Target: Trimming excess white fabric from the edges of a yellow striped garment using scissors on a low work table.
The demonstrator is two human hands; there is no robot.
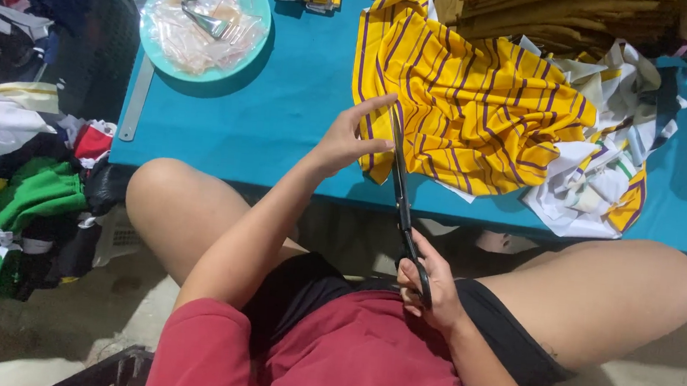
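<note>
Cutting at the near edge of the worktop [284, 113], the person sits low with both bare knees drawn up under it and works a pair of long black scissors [403, 206] into a yellow cloth with purple stripes [468, 96]. The right hand [428, 287] has its grip closed through the scissor handles, close against the lap of the red shirt [345, 359], and the blades point up and away, reaching the cloth's lower left corner. The blades look nearly pressed together; how far they bite into the cloth cannot be told. The left hand [348, 140] lies on that same corner with its grip spread, fingers stretched flat along the cloth's edge just beside the blades, thumb apart.

The striped cloth lies crumpled on the teal worktop, right of the middle, spilling toward a heap of white and yellow scraps [601, 182] on its right. Behind it sits a stack of folded mustard cloth [558, 13]. At the far left of the worktop stands a round teal plate [254, 32] filled with clear plastic bags, and a metal ruler [136, 100] lies along the left edge. Clothes in green, red and white are piled on the floor [35, 216] to the left.
</note>
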